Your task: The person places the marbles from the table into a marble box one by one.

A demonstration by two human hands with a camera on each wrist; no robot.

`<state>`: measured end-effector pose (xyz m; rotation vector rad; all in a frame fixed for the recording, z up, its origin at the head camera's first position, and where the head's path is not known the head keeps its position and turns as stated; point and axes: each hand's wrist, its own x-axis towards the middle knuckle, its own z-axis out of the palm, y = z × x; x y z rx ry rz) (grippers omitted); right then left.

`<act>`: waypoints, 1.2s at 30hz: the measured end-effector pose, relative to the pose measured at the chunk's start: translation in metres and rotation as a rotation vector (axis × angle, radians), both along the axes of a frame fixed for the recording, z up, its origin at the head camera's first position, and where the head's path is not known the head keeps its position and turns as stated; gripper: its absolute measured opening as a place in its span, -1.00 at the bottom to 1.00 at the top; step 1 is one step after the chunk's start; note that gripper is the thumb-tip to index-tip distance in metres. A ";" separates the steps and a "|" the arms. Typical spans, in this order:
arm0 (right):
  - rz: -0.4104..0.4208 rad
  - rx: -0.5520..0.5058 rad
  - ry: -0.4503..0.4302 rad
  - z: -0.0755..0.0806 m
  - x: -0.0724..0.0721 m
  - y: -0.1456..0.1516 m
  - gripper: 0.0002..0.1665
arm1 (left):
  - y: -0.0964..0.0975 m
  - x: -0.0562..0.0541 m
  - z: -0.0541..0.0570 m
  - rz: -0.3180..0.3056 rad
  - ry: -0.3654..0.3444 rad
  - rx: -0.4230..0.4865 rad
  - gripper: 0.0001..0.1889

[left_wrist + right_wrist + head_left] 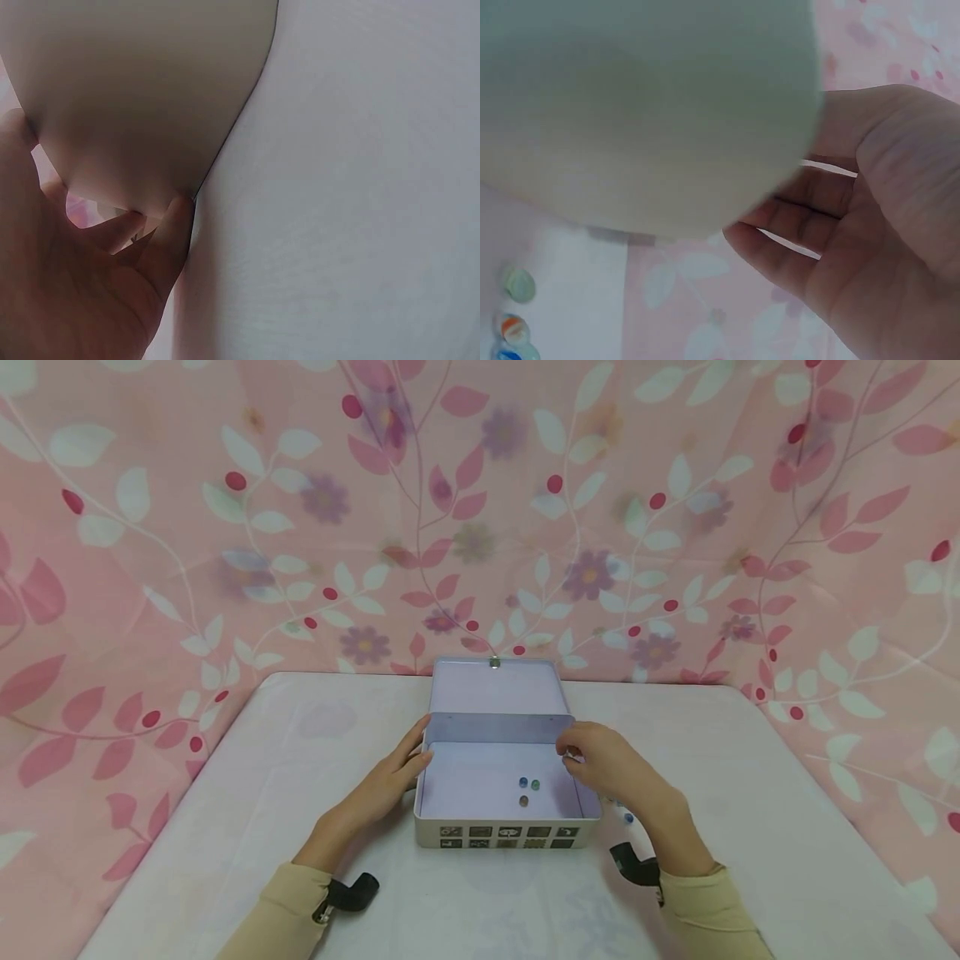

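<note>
A pale metal tin box (507, 833) stands on the table with its hinged lid (498, 687) swung back. On its floor lie a blue marble (523, 782), a green marble (536, 785) and a brownish marble (523, 801). My left hand (386, 781) holds the box's left side, its thumb at the rim and its other fingers along the outer wall. Over the right rim, my right hand (611, 764) bends its fingers toward the inside. The box wall (652, 135) hides its thumb and index fingertips in the right wrist view, so I cannot tell what they pinch.
Outside the box, by its right side, lie several marbles, among them a blue one (628, 818), a green one (519, 283) and an orange-striped one (512, 328). A white cloth covers the table (322, 710). Behind hangs a pink floral curtain (480, 527).
</note>
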<state>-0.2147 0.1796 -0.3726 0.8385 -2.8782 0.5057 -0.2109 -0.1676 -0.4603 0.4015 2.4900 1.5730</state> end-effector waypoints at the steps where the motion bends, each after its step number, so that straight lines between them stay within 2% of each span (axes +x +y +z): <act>1: 0.013 0.007 0.004 -0.002 -0.001 -0.002 -0.91 | 0.000 0.000 0.000 0.001 -0.001 -0.001 -0.32; 13: 0.096 0.053 -0.014 -0.025 -0.003 -0.021 -0.90 | -0.001 0.001 0.001 0.006 -0.011 -0.011 -0.33; 17: 0.081 0.059 -0.031 -0.029 -0.002 -0.024 -0.89 | -0.001 0.000 0.002 0.006 -0.011 -0.013 -0.34; 22: 0.045 0.154 0.024 -0.037 -0.002 -0.027 -0.92 | 0.001 0.000 0.002 0.001 -0.011 -0.009 -0.35; 27: 0.048 0.243 0.117 -0.041 0.002 -0.032 -0.88 | 0.001 0.000 0.002 -0.003 -0.001 -0.020 -0.34; 31: 0.048 0.275 0.169 -0.042 0.004 -0.033 -0.85 | 0.000 0.001 0.003 -0.001 -0.006 -0.020 -0.33; 36: 0.041 0.286 0.184 -0.041 0.005 -0.034 -0.83 | 0.000 0.001 0.003 0.004 -0.006 -0.023 -0.31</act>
